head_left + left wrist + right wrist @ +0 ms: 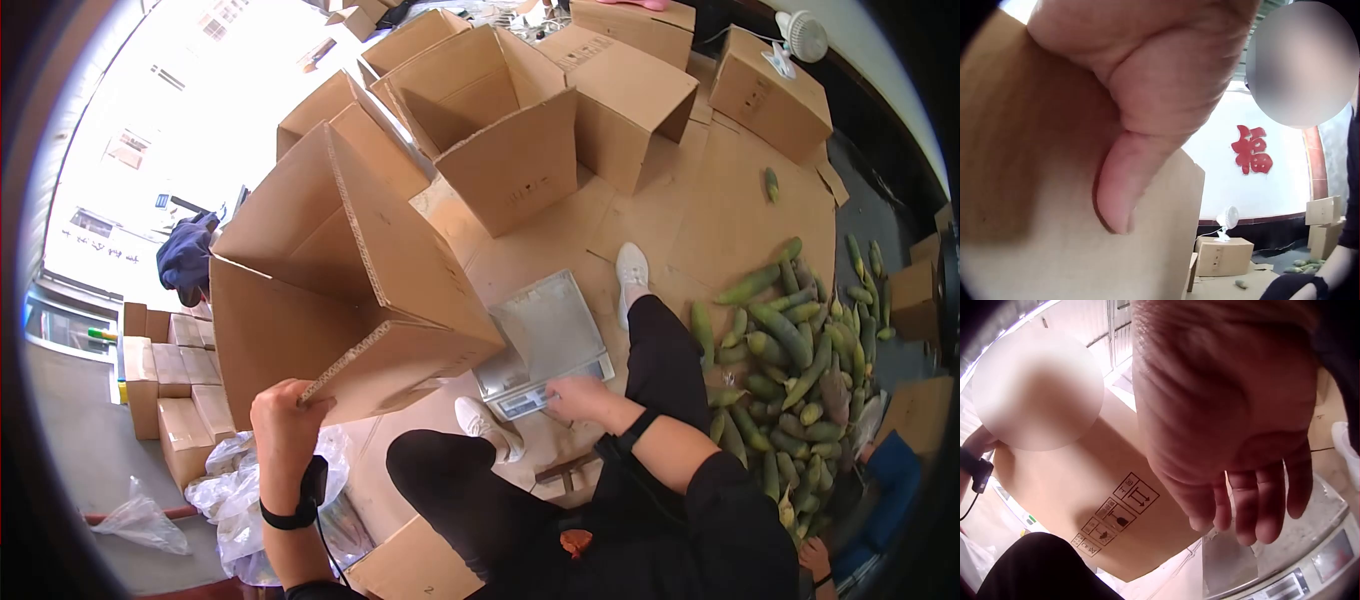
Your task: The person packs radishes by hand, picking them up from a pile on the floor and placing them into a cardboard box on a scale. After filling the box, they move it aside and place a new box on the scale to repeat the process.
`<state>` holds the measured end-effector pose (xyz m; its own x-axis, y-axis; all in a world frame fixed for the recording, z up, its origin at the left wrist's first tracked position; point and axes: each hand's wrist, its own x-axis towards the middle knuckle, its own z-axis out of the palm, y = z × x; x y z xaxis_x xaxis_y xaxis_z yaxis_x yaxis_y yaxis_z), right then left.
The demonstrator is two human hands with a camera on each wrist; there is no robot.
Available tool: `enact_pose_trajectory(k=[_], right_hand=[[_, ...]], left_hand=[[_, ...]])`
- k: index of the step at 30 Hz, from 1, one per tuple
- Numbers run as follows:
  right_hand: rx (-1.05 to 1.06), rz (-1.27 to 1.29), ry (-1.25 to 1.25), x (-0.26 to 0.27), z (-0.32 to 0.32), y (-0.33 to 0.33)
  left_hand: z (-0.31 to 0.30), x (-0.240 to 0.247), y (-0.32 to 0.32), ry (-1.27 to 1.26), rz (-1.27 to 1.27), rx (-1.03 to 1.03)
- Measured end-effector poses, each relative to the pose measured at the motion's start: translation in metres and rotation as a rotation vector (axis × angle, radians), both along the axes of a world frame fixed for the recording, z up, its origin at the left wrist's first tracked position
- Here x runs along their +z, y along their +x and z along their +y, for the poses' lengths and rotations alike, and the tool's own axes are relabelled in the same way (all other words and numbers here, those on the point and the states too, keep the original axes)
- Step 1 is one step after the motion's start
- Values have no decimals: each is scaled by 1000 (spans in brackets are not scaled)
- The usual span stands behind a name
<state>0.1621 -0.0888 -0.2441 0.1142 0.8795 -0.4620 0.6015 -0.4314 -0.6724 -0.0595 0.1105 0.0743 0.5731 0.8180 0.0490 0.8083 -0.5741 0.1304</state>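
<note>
My left hand grips the upper edge of a large open cardboard box, its thumb lying flat against the board. The box is tilted and its opening faces up and to the left. In the right wrist view, printed handling marks show on its side. A flat platform scale lies on the floor between the person's feet, partly behind the box. My right hand is over the scale's display panel, with fingers loosely extended and holding nothing.
A heap of long green gourd-like vegetables lies on the right, near another person's hand. Several open boxes stand ahead. Stacked cartons and clear plastic bags are on the left. A small white fan sits on a far box.
</note>
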Motion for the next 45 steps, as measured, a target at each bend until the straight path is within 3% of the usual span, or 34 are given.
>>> enact_pose_trajectory(k=[9, 19, 24, 25, 27, 31, 33, 35, 37, 41, 43, 45], right_hand=[[-63, -53, 31, 9, -19, 4], [0, -255, -81, 97, -63, 10], [54, -78, 254, 139, -100, 0], [25, -76, 234, 147, -111, 4], [-49, 237, 371, 165, -127, 16], [-618, 432, 505, 174, -174, 52], [-839, 361, 487, 154, -203, 79], [-939, 147, 316, 129, -244, 107], [-926, -155, 218, 101, -292, 123], [-992, -410, -143, 7, -396, 114], [-952, -418, -344, -27, -432, 90], [-639, -251, -549, -83, -475, 63]], left_hand=[[-80, -6, 15, -86, -14, -240], [-139, -40, 56, -171, -55, -300], [-168, -54, 73, -251, -53, -280], [-174, -59, 76, -272, -46, -308], [-185, -66, 79, -216, -26, -330], [-186, -66, 77, -222, -174, -323], [-184, -67, 66, -216, -239, -314], [-178, -70, 49, -185, -280, -306], [-178, -69, 37, -159, -327, -260], [-175, -81, 15, 79, -295, -298], [-176, -92, 9, 14, -379, -241], [-175, -99, 5, 173, -288, -289]])
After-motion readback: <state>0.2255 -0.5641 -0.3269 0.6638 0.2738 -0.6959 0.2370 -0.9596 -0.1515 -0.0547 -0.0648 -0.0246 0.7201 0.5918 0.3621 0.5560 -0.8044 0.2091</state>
